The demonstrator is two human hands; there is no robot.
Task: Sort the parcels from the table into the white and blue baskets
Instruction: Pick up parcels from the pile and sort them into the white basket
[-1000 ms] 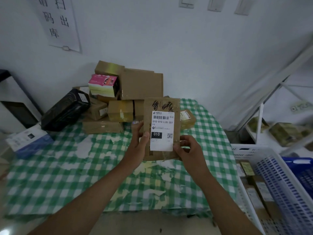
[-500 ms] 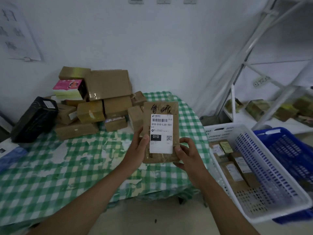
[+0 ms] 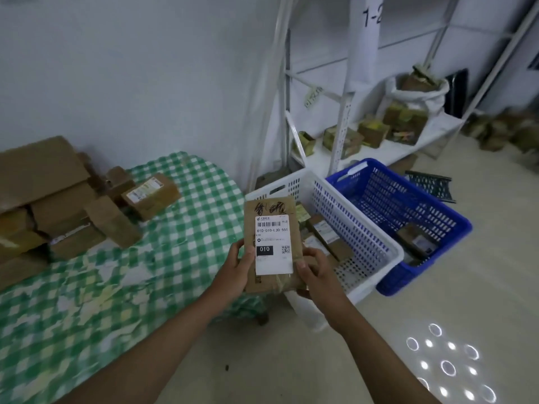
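I hold a flat brown parcel (image 3: 272,225) upright with a white label reading 010 facing me. My left hand (image 3: 236,272) grips its left edge and my right hand (image 3: 316,275) grips its lower right edge. The parcel hangs past the table's right end, in front of the near left corner of the white basket (image 3: 364,228), which holds several brown parcels. The blue basket (image 3: 455,220) stands to the right of the white one with one dark parcel (image 3: 417,240) inside. More cardboard parcels (image 3: 67,205) are piled on the table (image 3: 175,258) at the left.
The table wears a green and white checked cloth. A white metal shelf rack (image 3: 344,118) stands behind the baskets, carrying small boxes and a white sack. A dark slotted piece (image 3: 430,185) lies on the floor beyond the blue basket. Pale bare floor stretches to the lower right.
My view and both hands have swung to the right with the parcel, from over the table to the white basket's near corner. Both baskets and the shelf rack are now fully in view.
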